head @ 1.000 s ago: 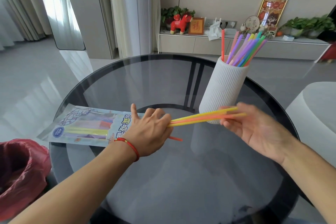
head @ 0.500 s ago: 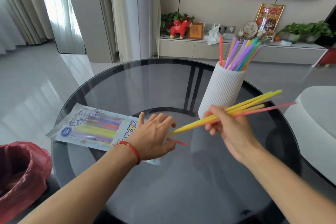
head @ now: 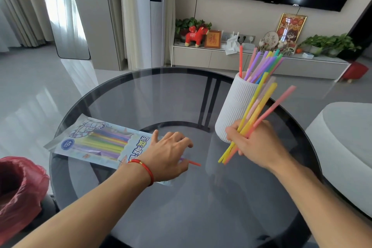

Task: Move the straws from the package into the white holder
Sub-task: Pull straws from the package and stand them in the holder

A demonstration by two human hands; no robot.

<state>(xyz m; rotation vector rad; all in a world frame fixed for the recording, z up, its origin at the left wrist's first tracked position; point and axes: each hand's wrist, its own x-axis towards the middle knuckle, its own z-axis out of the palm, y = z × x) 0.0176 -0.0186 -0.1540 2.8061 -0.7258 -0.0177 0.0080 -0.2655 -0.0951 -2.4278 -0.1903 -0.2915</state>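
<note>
Over the glass table [head: 141,96], right hand [head: 255,145] grips straws [head: 255,106] tilted up-right beside the holder [head: 233,106]; left hand [head: 169,155] rests relaxed on the package [head: 96,143].

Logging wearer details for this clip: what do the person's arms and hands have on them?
Both forearms are bare, no sleeves in view. The left hand has a thin red cord bracelet with a small gold bead at the wrist. The right hand wears nothing visible.

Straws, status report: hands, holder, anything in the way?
Right hand grips straw bunch, tilted beside white holder. Left hand rests on package. Nothing in the way.
</note>
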